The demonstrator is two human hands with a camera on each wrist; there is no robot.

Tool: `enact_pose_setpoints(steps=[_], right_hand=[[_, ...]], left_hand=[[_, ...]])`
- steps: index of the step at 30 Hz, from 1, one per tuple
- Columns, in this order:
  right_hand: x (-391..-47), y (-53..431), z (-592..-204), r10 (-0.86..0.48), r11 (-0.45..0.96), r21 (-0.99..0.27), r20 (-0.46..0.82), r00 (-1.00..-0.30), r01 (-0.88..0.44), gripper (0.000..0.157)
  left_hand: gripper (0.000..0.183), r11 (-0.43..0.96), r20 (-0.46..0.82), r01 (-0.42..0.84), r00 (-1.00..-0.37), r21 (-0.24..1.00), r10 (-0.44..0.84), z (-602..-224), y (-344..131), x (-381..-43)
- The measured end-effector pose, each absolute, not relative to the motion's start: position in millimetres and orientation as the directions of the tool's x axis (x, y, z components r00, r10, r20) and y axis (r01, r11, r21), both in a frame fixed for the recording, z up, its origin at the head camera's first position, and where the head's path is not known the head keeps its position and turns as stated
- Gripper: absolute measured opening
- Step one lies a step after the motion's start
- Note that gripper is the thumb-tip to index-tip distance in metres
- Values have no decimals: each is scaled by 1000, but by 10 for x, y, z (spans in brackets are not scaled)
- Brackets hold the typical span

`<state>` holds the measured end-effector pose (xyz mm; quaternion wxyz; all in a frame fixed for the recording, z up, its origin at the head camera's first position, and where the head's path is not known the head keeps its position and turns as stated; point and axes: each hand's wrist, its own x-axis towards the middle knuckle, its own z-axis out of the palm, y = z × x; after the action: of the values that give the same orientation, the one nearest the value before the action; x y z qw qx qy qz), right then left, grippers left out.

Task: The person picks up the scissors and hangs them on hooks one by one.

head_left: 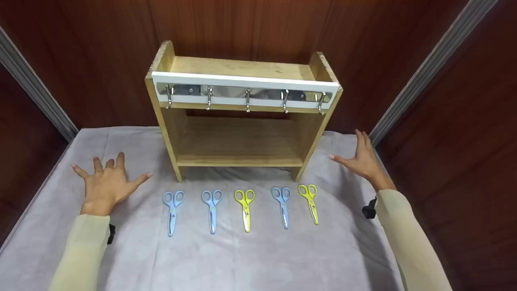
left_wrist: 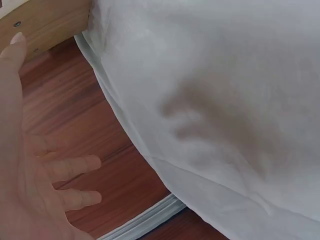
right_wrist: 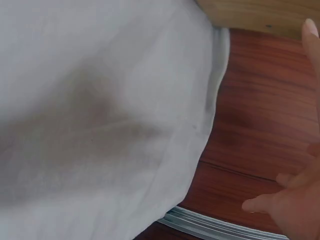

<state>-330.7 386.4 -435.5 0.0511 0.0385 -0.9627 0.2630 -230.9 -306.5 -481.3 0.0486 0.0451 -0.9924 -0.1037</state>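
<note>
My left hand is held over the cloth left of the scissors, fingers spread and nothing in it. On the other side my right hand hovers with thumb and fingers apart, holding nothing. Between them lies a row of scissors, handles toward the rack: blue scissors at the left end, then a second blue pair, yellow scissors, another blue pair and yellow scissors at the right end. Behind them stands a wooden rack with a white hook rail across its upper front.
Several metal hooks stick out from the rail, with nothing hanging on them. A pale cloth covers the table. Dark wood panels rise behind and at both sides, with metal strips in the corners.
</note>
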Motion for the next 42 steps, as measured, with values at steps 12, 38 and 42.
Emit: enact_pose_setpoints(steps=[12, 38, 42], right_hand=[[-3268, 3806, -4164, -35, 861, -478, 287, -957, -174, 104], [-3160, 3572, -3342, 84, 683, -652, 518, -851, -329, 70], [-3137, 3510, -3241, 88, 677, -641, 558, -825, -362, 61]], left_hand=[[96, 981, 157, 24, -988, 193, -6, -4789, -2893, -2224], [86, 961, 253, 157, -963, 230, 96, -5065, -2481, -2032], [81, 960, 255, 161, -962, 230, 100, -5101, -2446, -1980]])
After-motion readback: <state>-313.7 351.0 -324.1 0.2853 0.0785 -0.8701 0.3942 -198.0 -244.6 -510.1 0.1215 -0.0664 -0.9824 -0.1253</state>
